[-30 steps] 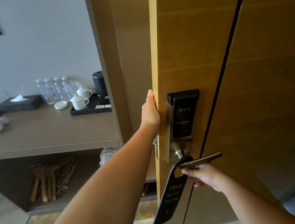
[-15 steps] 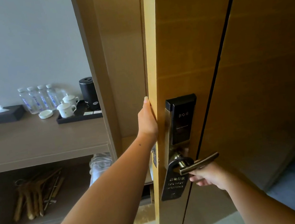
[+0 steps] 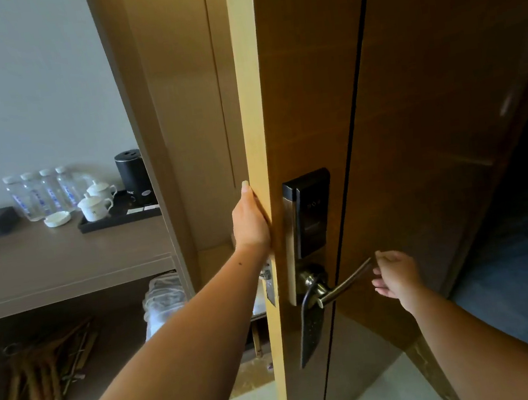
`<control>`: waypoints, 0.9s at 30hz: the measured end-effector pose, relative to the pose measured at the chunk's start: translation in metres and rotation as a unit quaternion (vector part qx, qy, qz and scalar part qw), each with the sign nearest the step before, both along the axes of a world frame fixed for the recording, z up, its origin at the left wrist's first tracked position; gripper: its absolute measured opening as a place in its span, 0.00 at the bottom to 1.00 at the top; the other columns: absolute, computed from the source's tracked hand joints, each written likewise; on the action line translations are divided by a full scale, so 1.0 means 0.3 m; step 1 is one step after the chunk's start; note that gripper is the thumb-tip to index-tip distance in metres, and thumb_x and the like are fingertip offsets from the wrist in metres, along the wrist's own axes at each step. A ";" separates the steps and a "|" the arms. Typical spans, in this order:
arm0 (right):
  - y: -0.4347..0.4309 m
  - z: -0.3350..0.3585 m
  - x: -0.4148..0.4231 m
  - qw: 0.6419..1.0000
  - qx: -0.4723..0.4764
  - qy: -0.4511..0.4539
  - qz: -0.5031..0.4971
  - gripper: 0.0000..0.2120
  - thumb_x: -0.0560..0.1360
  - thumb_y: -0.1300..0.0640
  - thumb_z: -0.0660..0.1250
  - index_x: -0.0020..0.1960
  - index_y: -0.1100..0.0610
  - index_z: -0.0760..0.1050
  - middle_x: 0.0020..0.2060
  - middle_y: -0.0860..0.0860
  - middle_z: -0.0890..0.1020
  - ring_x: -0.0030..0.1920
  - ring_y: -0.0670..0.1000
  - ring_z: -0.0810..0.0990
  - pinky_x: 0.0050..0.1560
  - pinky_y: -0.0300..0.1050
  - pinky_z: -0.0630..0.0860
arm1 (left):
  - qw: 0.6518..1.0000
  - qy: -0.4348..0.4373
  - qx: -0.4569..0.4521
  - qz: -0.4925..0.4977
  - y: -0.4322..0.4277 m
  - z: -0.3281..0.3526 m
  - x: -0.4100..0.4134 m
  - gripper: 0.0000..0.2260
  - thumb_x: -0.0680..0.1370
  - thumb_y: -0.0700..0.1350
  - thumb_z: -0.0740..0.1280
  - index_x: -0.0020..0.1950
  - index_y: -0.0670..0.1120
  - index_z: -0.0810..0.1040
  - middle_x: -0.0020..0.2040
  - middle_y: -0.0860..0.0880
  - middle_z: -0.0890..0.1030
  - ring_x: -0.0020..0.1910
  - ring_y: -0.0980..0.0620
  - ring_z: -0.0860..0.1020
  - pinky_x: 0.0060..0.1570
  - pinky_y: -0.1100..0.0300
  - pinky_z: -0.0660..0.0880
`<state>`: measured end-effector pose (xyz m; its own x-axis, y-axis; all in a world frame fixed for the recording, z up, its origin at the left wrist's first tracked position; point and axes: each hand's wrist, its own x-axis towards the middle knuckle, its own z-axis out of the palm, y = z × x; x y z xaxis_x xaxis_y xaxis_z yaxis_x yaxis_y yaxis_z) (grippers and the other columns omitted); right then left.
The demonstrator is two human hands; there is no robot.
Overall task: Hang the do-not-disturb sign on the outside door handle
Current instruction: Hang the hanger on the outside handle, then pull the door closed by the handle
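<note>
Now the sign (image 3: pixel 309 330) hangs on the door handle (image 3: pixel 344 286), its loop over the neck of the lever close to the lock plate (image 3: pixel 309 224), and its dark body drops straight down along the near face of the door (image 3: pixel 316 93). Right hand (image 3: pixel 396 275) is empty, fingers loose and spread, just off the far tip of the handle, touching neither handle nor sign as far as I can tell. Left hand (image 3: pixel 252 221) is flat on the door edge (image 3: pixel 250 101), fingers pressed against it, holding the door open, not wrapped around anything. Hanging looks done, so the step in hand is likely letting go clean and checking it sits. To do it well: pull the right hand away to the right, clear of the lever tip, no brushing the lever so it doesn't dip and slide the loop outward. Keep the left hand steady on the edge, no jerks, because a swinging door could set the sign rocking. Loop should stay in by the neck, not out near the tip. Room side at left shows a counter (image 3: pixel 63 257) with bottles (image 3: pixel 39 197) and cups (image 3: pixel 95 204), well apart from the action.
</note>
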<state>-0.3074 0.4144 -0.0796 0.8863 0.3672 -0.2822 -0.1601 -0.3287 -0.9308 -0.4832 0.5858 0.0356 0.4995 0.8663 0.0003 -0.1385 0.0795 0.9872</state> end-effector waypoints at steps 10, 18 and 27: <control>-0.344 0.140 -0.229 0.955 -0.044 -0.289 0.058 0.19 0.78 0.44 0.55 0.61 0.52 0.74 0.55 0.49 0.78 0.54 0.49 0.76 0.50 0.46 0.71 | 0.998 -0.009 0.034 -0.057 -0.364 -0.054 -0.026 0.24 0.78 0.62 0.53 0.30 0.49 0.70 0.29 0.49 0.75 0.32 0.52 0.75 0.38 0.59 0.74; -0.754 0.095 -0.289 0.987 0.002 -0.146 -0.065 0.15 0.75 0.36 0.53 0.48 0.39 0.75 0.44 0.49 0.82 0.44 0.51 0.81 0.43 0.49 0.77 | 0.896 0.223 0.291 -0.250 -0.576 -0.108 0.121 0.01 0.76 0.44 0.65 0.45 0.48 0.76 0.44 0.47 0.81 0.42 0.51 0.80 0.38 0.58 0.74; -1.123 0.157 -0.109 0.935 0.143 -0.045 -0.320 0.20 0.81 0.58 0.54 0.30 0.55 0.69 0.18 0.51 0.76 0.28 0.49 0.72 0.24 0.33 0.72 | 0.555 0.240 0.612 -0.510 -0.916 -0.179 0.394 0.08 0.74 0.44 0.66 0.51 0.53 0.80 0.52 0.52 0.78 0.52 0.52 0.74 0.50 0.58 0.68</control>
<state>-0.3401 0.0773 -0.0325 0.9658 -0.1984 -0.1671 -0.1556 0.0724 -0.9852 -0.3650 0.3109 -0.0182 0.9269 -0.3690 -0.0677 -0.3352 -0.8956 0.2925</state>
